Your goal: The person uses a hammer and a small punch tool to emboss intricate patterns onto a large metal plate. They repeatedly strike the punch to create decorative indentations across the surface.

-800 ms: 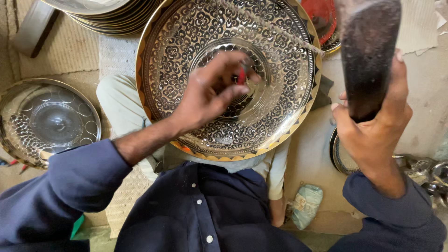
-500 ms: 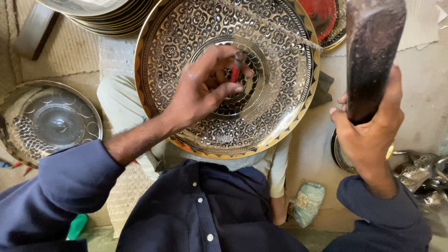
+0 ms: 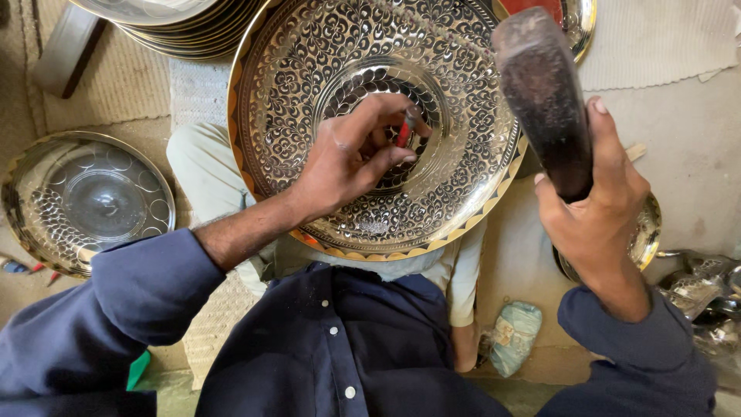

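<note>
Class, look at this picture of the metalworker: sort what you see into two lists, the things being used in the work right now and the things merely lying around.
In use:
- large round engraved brass tray on the lap
- small red-handled chisel, pinched in the left hand
- dark worn mallet, raised in the right hand

Lying about:
- stack of plain metal trays
- shiny scalloped metal tray
- crumpled pale cloth

Stack of metal plates (image 3: 166, 19) at upper left, plainer engraved tray (image 3: 85, 201) on woven mat (image 3: 116, 77) far left; crumpled cloth (image 3: 513, 336) on floor below; shiny metal scraps (image 3: 702, 289) lower right.
</note>
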